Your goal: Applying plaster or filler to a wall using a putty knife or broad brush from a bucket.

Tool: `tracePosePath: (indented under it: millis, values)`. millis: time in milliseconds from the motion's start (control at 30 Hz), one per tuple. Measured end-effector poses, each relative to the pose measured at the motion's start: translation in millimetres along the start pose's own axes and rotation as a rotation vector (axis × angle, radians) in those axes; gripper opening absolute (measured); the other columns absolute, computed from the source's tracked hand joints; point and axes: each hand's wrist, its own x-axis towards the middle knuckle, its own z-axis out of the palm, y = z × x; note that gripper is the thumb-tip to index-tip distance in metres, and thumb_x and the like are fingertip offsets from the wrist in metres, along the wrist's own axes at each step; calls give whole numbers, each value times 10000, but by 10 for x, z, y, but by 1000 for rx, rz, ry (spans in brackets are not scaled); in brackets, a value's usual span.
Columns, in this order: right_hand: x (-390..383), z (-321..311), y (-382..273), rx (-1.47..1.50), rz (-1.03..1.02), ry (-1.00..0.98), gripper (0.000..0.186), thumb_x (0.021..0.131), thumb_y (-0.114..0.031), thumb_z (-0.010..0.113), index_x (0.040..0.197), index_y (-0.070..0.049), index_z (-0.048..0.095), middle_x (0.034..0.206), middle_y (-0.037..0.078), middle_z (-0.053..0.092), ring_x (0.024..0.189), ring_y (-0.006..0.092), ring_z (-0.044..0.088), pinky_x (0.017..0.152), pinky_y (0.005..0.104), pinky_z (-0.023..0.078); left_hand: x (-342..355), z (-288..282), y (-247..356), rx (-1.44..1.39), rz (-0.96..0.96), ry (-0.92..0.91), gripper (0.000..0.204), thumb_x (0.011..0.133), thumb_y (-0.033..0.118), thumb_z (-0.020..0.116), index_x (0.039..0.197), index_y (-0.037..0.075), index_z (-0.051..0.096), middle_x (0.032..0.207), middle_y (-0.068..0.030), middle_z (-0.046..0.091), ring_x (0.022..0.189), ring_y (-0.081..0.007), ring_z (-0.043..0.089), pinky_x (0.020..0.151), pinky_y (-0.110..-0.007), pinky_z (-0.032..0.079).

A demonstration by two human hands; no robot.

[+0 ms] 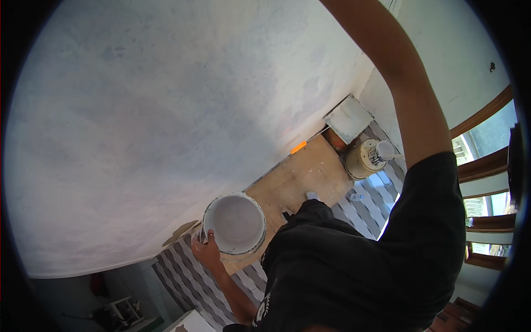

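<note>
My left hand (208, 252) grips the side of a round bucket (261, 209), with the thumb over its rim. Pale, whitish-grey material lies inside the bucket, and white smears mark my fingers. My right arm (401, 72) is raised, reaching past the top edge of the picture beside a patchy white wall (149, 110). The right hand itself is out of sight, so whatever it holds or touches does not show.
A tan board (318, 169) covers part of the grey-striped tile floor (177, 271). On it, by the wall, lies an orange strip-like object (298, 148). A stained pail (358, 160) carrying a white tub (384, 150) and a pale square panel (349, 119) stand in the corner. Wood-framed windows (487, 169) line the right.
</note>
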Motion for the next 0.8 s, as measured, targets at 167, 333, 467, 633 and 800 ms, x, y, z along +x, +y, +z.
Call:
tracePosePath:
  millis: [167,333,467,633,800]
  values:
    - [-464,1498,916,69,-747,877,322,877,-178,636,1193,-117,656,1226,79,654,1131,245,630,958,380,515,97,166,105,-51,-28,-84,432,735,171,800,1064,-63,644,995,-220,684,941,-376,653,854,-414,491]
    - [-1090,1787,794,112,-741,706,318,871,-186,658,1177,-100,659,1229,75,653,1139,249,626,976,370,511,111,254,-182,172,63,37,431,744,230,792,1015,-72,647,950,-227,676,887,-393,646,808,-431,498]
    - [-1490,1957,854,72,-797,567,296,894,-176,647,1166,-58,647,1162,91,681,1060,238,664,920,354,544,126,229,-23,1,78,-1,444,747,263,789,1009,-66,648,938,-230,672,878,-409,638,803,-442,494]
    - [-1955,2198,708,139,-644,251,321,850,-204,701,1170,-204,672,1104,12,703,958,218,691,728,315,574,28,242,-84,-114,106,-7,342,771,233,773,988,-10,668,925,-200,677,875,-376,648,789,-433,498]
    - [-2511,2537,242,444,-450,59,250,818,-229,741,1050,-139,718,762,41,681,672,204,634,619,315,494,20,252,-15,-183,246,95,310,790,229,768,984,17,653,855,-162,680,814,-366,658,722,-405,509]
